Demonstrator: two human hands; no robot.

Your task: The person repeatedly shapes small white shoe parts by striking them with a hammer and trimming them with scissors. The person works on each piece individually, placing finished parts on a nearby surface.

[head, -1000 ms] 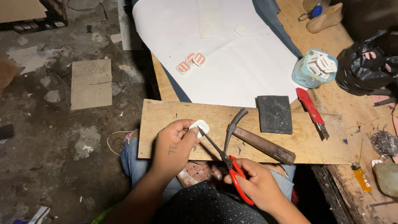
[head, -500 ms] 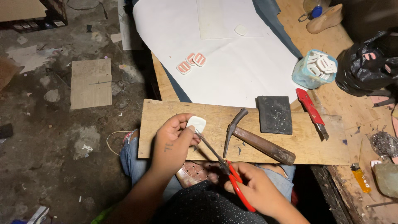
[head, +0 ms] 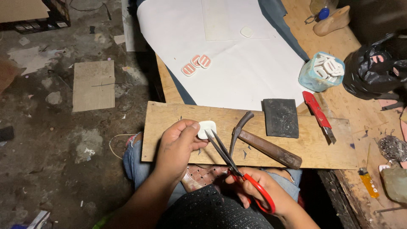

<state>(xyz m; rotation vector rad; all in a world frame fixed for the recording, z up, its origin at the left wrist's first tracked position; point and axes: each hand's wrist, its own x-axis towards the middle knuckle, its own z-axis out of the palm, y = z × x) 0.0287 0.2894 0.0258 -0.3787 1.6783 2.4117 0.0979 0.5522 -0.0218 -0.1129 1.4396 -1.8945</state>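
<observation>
My left hand (head: 178,144) pinches a small white rounded piece (head: 207,129) just above the wooden board (head: 169,114) on my lap. My right hand (head: 265,193) grips red-handled scissors (head: 237,171), whose dark blades point up-left and meet the lower edge of the white piece. A woven brown item (head: 199,176) lies on my lap under the board's near edge. A hammer (head: 258,142) with a wooden handle rests on the board just right of the scissor blades.
On the board lie a dark rectangular block (head: 280,117) and a red utility knife (head: 318,114). Behind it, white paper (head: 237,72) carries three pink-and-white pieces (head: 196,63). A blue bag of white pieces (head: 324,71), a black plastic bag (head: 377,70) and a wooden shoe last (head: 333,21) stand right.
My left hand has turned the white piece and shifted it slightly right along the board. The scissors have followed, their blades now at the piece's edge.
</observation>
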